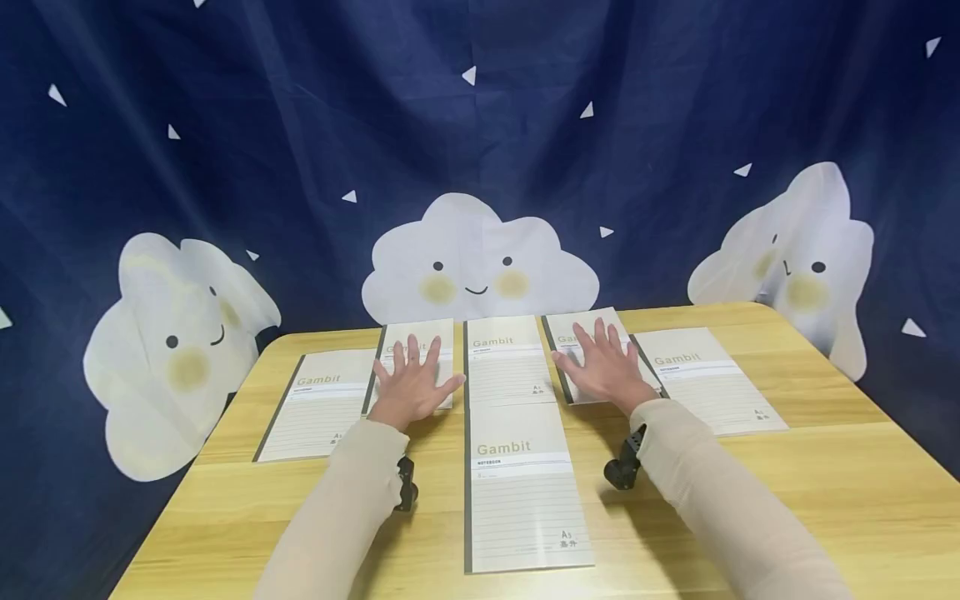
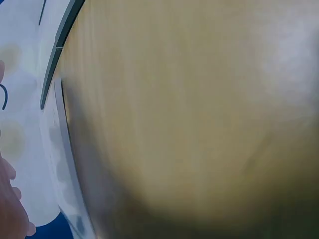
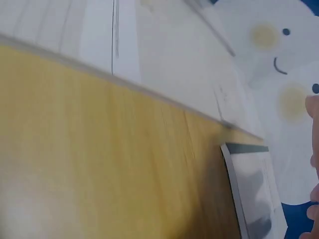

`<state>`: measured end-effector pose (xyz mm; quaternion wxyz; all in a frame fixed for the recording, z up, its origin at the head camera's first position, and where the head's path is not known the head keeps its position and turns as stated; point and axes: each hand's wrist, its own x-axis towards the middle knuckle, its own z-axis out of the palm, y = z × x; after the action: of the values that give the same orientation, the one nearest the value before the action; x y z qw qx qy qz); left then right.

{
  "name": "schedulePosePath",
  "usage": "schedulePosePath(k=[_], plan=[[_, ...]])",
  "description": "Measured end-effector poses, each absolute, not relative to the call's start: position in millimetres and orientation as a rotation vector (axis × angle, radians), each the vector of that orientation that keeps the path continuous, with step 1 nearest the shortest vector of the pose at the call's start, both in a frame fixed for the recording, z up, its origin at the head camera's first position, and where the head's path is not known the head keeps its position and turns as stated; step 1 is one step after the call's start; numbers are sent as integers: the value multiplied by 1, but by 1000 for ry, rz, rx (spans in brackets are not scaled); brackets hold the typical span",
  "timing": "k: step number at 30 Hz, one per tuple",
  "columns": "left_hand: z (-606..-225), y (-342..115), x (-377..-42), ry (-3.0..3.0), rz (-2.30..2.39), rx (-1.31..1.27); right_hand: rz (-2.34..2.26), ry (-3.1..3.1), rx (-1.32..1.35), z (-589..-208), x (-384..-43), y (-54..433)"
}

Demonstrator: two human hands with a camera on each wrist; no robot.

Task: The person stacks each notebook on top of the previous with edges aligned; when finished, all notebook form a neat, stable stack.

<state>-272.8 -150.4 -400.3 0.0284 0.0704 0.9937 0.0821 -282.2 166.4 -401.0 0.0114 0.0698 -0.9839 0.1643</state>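
Both hands reach forward over a spread of pale A5 "Gambit" notebooks with dark spines. My left hand, fingers spread and palm down, is over the back-left notebook, partly covering its title. Likewise spread, my right hand is over the back-right notebook. Between the hands lies a middle notebook, with a front notebook directly below it, edges meeting. In the left wrist view, fingers show at the left edge; in the right wrist view, fingers show at the right edge.
A left notebook lies angled beside the back-left one, and a right notebook lies angled at the other side. All rest on a wooden table. Behind its far edge hangs a dark blue curtain with smiling clouds.
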Motion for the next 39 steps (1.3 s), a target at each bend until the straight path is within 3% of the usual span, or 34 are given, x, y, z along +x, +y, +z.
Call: schedulePosePath(k=[16, 39], plan=[[-420, -152, -242, 3073, 762, 166, 1205, -2782, 147, -412, -254, 153], [-423, -127, -212, 2754, 1391, 190, 1372, -2798, 42, -418, -212, 141]])
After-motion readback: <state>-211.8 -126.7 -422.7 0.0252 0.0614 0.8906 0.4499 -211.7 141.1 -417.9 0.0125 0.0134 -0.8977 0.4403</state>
